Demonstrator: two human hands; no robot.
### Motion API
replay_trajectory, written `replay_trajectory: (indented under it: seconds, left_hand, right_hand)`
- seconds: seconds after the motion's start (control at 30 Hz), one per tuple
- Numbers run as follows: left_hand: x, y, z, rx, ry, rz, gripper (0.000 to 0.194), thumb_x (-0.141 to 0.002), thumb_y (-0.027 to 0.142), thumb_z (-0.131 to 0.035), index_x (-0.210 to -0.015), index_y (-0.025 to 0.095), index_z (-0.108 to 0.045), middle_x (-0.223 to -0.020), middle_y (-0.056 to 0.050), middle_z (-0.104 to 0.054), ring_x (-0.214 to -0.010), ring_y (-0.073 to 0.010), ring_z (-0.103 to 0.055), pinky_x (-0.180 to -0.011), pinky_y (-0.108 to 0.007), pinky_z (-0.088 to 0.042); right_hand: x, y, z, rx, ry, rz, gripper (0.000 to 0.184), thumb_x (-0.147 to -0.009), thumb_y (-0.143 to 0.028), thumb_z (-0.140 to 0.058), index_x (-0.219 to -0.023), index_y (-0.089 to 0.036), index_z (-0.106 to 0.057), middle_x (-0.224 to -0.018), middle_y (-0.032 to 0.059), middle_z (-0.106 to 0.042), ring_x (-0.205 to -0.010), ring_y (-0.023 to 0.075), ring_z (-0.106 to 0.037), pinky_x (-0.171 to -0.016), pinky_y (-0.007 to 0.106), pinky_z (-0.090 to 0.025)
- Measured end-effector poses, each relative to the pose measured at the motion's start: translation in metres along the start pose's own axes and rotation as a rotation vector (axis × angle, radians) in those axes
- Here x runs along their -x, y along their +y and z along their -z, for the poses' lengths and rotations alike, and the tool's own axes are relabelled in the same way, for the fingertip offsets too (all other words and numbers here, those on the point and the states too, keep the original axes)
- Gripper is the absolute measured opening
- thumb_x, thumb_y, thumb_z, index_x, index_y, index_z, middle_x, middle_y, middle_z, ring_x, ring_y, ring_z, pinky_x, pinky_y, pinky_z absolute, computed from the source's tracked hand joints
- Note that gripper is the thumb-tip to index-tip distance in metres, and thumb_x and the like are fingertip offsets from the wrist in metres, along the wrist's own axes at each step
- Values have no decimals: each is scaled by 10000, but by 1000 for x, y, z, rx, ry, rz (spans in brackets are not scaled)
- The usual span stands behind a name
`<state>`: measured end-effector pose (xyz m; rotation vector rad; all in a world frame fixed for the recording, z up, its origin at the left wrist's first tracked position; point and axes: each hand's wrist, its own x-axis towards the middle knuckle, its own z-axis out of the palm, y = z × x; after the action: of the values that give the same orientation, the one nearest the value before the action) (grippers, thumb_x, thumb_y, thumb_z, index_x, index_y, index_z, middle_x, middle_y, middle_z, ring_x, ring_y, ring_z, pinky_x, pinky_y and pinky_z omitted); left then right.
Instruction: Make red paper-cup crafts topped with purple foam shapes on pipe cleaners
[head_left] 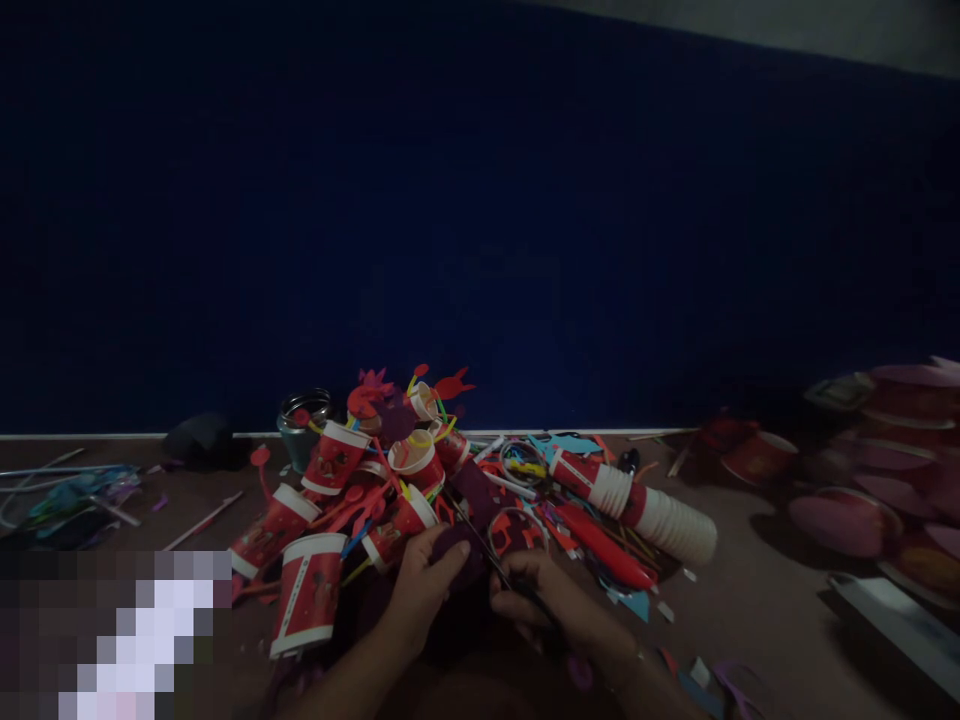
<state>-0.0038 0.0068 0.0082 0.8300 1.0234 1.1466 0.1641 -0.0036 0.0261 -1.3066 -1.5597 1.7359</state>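
At the near middle, my left hand is closed on a dark purple sheet, thumb on top. It looks like paper or felt; I cannot tell which. My right hand grips scissors, whose long blades point up and left past the sheet's right side. Whether the blades touch the sheet is hard to see in the dim light. Just beyond my hands lie red-and-white paper cups, among them a tilted cup by my left hand and an upright cup further left.
A nested stack of paper cups lies on its side at right, behind a shiny red object. A jar stands at the back left. Blurred pinkish cups fill the far right. A dark blue panel rises behind the table.
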Motion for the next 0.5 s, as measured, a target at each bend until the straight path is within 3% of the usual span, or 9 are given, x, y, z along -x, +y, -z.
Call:
replay_trajectory:
  seconds: [0.5]
  left_hand:
    - [0, 2, -1, 66, -11, 44, 237, -583, 323, -736, -661, 138, -609, -550, 26, -582, -512, -97, -505, -512, -200, -390]
  right_hand:
    - [3, -6, 2, 92, 34, -41, 320, -654, -451, -679, -693, -167, -537, -391, -104, -450, -309, 31, -349, -297, 129, -266]
